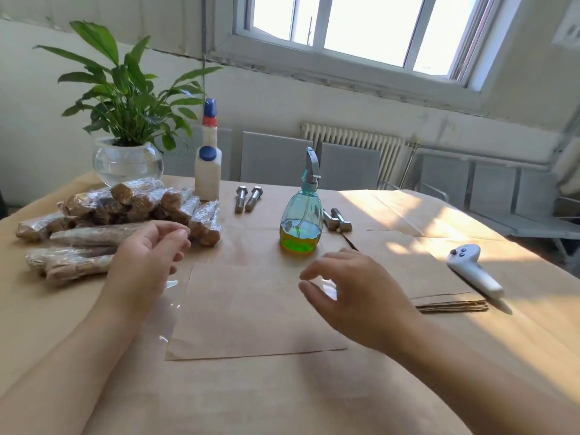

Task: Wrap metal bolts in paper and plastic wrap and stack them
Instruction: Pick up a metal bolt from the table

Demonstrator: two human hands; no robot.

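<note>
Now both hands' fingers loosely curled, holding nothing, above paper sheet (251, 312) and plastic wrap (171, 304).

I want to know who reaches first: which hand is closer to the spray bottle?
Right. The right hand hovers just in front of the spray bottle; the left hand is farther off, beside the wrapped bundles.

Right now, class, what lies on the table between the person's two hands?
In the head view, a brown paper sheet lies flat between the left hand and the right hand, with clear plastic wrap under its left edge. No bolt rests there.
</note>
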